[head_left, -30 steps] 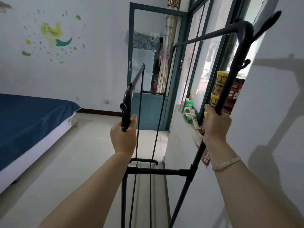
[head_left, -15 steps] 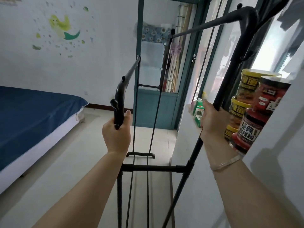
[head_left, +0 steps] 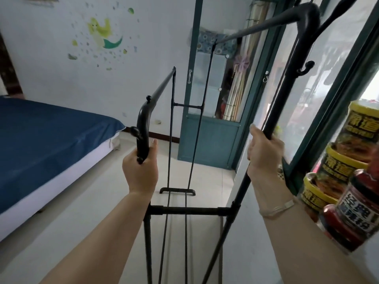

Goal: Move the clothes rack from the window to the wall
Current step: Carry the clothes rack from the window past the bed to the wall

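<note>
Closer to the stacked jars now than a second ago, with the window frame swung nearer on the right. Black metal double-rail clothes rack (head_left: 185, 211) directly ahead, lengthways beside the green-framed window (head_left: 336, 93), its far foot on the pale tiled floor (head_left: 86, 203) near the teal glazed door (head_left: 211, 111). Left hand (head_left: 141, 171) wrapped fully shut around the curved end of the lower left rail, thumb up along it. Right hand (head_left: 263, 154) clenched round the taller right upright, below its small hook. Just right of that wrist, on the sill, a blurred stack of yellow-lidded and red-lidded jars (head_left: 344, 181). Off to the left, well apart from the rack, a bed with a blue cover (head_left: 47, 140) against a white wall (head_left: 51, 74) bearing a mermaid sticker (head_left: 102, 32).
</note>
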Demonstrator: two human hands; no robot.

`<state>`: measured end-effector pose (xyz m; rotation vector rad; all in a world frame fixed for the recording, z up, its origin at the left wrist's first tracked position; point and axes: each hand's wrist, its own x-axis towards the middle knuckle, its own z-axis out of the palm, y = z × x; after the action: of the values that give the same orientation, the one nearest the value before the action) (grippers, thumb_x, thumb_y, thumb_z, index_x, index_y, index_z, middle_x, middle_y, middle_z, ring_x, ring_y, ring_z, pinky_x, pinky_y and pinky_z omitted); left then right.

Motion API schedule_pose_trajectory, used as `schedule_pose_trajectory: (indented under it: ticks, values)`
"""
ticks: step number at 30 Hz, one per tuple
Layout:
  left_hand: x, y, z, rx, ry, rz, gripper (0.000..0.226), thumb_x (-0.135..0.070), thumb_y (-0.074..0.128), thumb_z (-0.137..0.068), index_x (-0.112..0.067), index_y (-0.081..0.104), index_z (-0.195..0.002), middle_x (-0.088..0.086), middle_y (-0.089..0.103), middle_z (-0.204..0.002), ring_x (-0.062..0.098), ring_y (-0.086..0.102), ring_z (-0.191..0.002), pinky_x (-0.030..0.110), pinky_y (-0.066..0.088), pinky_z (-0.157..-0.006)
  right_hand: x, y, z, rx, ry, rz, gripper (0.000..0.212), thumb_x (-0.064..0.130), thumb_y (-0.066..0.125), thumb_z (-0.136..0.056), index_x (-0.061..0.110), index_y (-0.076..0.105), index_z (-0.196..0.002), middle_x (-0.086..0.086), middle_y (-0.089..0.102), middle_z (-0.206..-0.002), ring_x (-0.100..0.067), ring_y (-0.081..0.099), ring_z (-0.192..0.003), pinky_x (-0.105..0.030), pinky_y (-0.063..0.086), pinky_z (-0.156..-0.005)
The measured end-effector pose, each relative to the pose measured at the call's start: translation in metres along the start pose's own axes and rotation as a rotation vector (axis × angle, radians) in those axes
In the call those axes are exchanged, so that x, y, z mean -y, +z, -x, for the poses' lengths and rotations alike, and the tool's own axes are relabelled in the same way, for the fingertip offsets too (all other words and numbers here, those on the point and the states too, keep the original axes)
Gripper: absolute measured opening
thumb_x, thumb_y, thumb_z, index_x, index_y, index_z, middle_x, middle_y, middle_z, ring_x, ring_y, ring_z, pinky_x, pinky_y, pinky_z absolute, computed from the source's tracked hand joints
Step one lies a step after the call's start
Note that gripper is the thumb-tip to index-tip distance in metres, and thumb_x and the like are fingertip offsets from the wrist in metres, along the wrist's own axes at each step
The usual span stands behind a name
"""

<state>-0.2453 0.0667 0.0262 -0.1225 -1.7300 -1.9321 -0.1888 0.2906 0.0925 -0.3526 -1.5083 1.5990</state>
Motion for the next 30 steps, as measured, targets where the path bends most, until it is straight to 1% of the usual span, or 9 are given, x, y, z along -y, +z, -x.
schedule_pose_trajectory:
  ticks: [3, 5, 7, 16, 19, 23, 25, 27, 30]
  values:
    - [0.007, 0.003, -0.018, -0.008, 0.036, -0.013, 0.054, -0.036, 0.063, -0.087, -0.029, 0.037, -0.041, -0.012, 0.035, -0.037, 0.004, 0.032, -0.039, 0.010, 0.029, -0.043, -0.006, 0.017, -0.013, 0.010, 0.040, -0.022, 0.043, 0.035, 0.069, -0.078, 0.023, 0.038, -0.051, -0.001, 0.031, -0.045, -0.018, 0.043, -0.069, -0.038, 0.029, -0.104]
    - [0.014, 0.004, -0.030, -0.011, 0.047, -0.023, 0.053, -0.038, 0.063, -0.086, -0.029, 0.038, -0.041, -0.012, 0.036, -0.037, 0.005, 0.033, -0.040, 0.011, 0.030, -0.044, -0.013, 0.030, -0.018, 0.009, 0.038, -0.078, 0.042, 0.031, 0.069, -0.079, 0.022, 0.037, -0.054, -0.002, 0.028, -0.048, -0.016, 0.030, -0.048, -0.026, 0.033, -0.063]
    - [0.017, 0.006, -0.040, -0.008, 0.051, -0.023, 0.052, -0.039, 0.063, -0.086, -0.029, 0.040, -0.041, -0.011, 0.036, -0.037, 0.005, 0.034, -0.040, 0.011, 0.031, -0.044, -0.018, 0.039, -0.022, 0.006, 0.045, -0.077, 0.041, 0.028, 0.069, -0.081, 0.023, 0.036, -0.055, -0.002, 0.027, -0.051, -0.015, 0.022, -0.043, -0.034, 0.020, -0.045]
    - [0.039, 0.023, -0.089, -0.053, 0.044, -0.028, 0.055, -0.040, 0.064, -0.086, -0.028, 0.037, -0.039, -0.012, 0.033, -0.037, 0.006, 0.034, -0.040, 0.010, 0.030, -0.044, -0.044, 0.084, -0.062, 0.030, 0.095, -0.064, 0.042, 0.030, 0.070, -0.078, 0.025, 0.036, -0.054, 0.000, 0.028, -0.050, -0.014, 0.022, -0.043, -0.029, 0.018, -0.042]
    - [0.048, 0.034, -0.104, -0.085, 0.060, -0.033, 0.050, -0.039, 0.065, -0.087, -0.026, 0.039, -0.047, -0.011, 0.036, -0.042, 0.007, 0.036, -0.045, 0.018, 0.033, -0.052, -0.052, 0.097, -0.082, 0.067, 0.091, -0.100, 0.040, 0.028, 0.068, -0.079, 0.025, 0.036, -0.056, -0.001, 0.027, -0.051, -0.014, 0.022, -0.042, -0.029, 0.017, -0.041]
    - [0.064, 0.058, -0.119, -0.132, 0.081, -0.106, 0.047, -0.039, 0.066, -0.087, 0.006, 0.062, -0.073, 0.020, 0.061, -0.065, 0.011, 0.050, -0.055, 0.014, 0.041, -0.054, -0.069, 0.111, -0.115, 0.097, 0.102, -0.109, 0.036, 0.029, 0.068, -0.078, 0.025, 0.038, -0.059, 0.000, 0.027, -0.051, -0.013, 0.022, -0.041, -0.024, 0.020, -0.037]
    - [0.074, 0.072, -0.126, -0.151, 0.099, -0.106, 0.048, -0.040, 0.065, -0.086, 0.005, 0.061, -0.071, 0.013, 0.060, -0.060, 0.007, 0.049, -0.053, 0.009, 0.039, -0.053, -0.079, 0.117, -0.134, 0.113, 0.109, -0.111, 0.031, 0.030, 0.068, -0.078, 0.024, 0.041, -0.063, 0.000, 0.027, -0.052, -0.012, 0.022, -0.041, -0.022, 0.020, -0.038]
    - [0.082, 0.081, -0.136, -0.160, 0.108, -0.108, 0.048, -0.043, 0.062, -0.085, -0.006, 0.050, -0.057, -0.011, 0.048, -0.047, 0.003, 0.043, -0.047, 0.009, 0.036, -0.050, -0.088, 0.126, -0.148, 0.126, 0.115, -0.108, 0.031, 0.031, 0.068, -0.077, 0.023, 0.041, -0.066, 0.000, 0.025, -0.052, -0.013, 0.020, -0.042, -0.022, 0.019, -0.038]
    - [0.093, 0.090, -0.153, -0.189, 0.094, -0.120, 0.055, -0.046, 0.062, -0.082, -0.002, 0.041, -0.056, -0.013, 0.039, -0.041, 0.003, 0.036, -0.042, 0.011, 0.031, -0.044, -0.099, 0.140, -0.166, 0.144, 0.121, -0.118, 0.032, 0.031, 0.069, -0.078, 0.020, 0.041, -0.066, 0.001, 0.024, -0.051, -0.014, 0.018, -0.043, -0.022, 0.018, -0.039]
